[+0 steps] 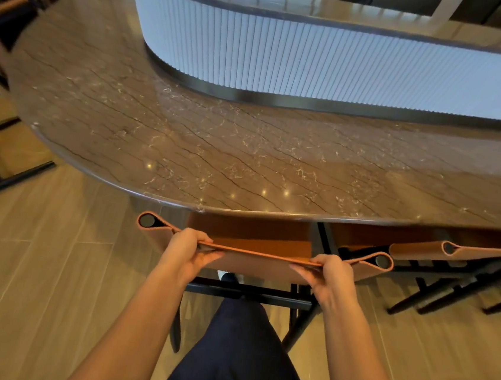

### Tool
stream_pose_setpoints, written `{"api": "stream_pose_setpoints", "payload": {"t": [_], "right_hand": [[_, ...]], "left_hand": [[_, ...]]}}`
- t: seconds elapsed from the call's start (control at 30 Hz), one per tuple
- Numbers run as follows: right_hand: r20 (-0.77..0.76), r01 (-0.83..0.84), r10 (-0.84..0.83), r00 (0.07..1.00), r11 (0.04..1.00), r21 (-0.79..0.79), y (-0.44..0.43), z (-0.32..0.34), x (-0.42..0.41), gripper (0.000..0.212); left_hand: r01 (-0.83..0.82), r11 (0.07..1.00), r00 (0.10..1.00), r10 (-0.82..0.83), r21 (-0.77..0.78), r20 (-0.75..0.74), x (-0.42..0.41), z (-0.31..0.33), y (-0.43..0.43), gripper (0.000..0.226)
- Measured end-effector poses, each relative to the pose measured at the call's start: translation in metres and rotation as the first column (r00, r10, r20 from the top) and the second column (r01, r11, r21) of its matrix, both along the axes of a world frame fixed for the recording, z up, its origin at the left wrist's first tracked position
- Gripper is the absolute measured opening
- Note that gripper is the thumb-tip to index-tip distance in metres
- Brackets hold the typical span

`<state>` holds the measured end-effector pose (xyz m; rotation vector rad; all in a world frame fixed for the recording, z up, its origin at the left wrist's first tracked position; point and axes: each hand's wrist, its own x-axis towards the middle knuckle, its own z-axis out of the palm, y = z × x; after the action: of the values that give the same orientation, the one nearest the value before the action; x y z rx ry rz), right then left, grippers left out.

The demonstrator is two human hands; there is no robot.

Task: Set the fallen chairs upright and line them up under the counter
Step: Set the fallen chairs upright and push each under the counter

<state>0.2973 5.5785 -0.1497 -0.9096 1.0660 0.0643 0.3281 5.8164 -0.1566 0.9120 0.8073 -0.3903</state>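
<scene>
Left grip (189, 250): curled over the top edge of the chair (255, 266) backrest, thumb on the near face, holding it.
Right grip (331, 274): clasping the same edge, close to the right post.
Chair: upright on the floor (34, 260) — tan seat partly beneath the counter (247, 146) rim.
Second chair (416, 249): just to the right, backrest at the counter edge, dark legs showing below.
Counter: brown veined stone, curved.

- Counter (247, 146): brown veined stone, polished, glossy with light reflections.
- Counter front panel (318, 60): white, ribbed, matt.
- Chair backrest (260, 263): tan leather-like, smooth.
- Chair frame (247, 293): black metal, matt.
- Floor (34, 260): wood-look planks, satin.
</scene>
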Motion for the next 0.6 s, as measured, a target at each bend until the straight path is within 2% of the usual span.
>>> {"api": "stream_pose_setpoints", "payload": {"t": [0.2, 0.5, 0.6], "right_hand": [[-0.01, -0.026, 0.026, 1.0, 1.0, -0.007, -0.007, -0.02, -0.007, 0.027], [-0.001, -0.103, 0.103, 0.995, 0.994, 0.021, -0.015, -0.049, 0.032, 0.024], [-0.01, -0.113, 0.113, 0.994, 0.994, 0.005, -0.021, -0.057, 0.046, 0.024]], "left_hand": [[0.025, 1.0, 0.999, -0.025, 0.015, 0.026, -0.006, -0.015, -0.006, 0.024], [0.009, 0.997, 1.0, -0.007, -0.077, 0.03, 0.019, -0.055, -0.009, 0.022], [-0.016, 0.994, 1.0, 0.017, -0.106, 0.01, 0.026, -0.066, -0.011, 0.032]]}}
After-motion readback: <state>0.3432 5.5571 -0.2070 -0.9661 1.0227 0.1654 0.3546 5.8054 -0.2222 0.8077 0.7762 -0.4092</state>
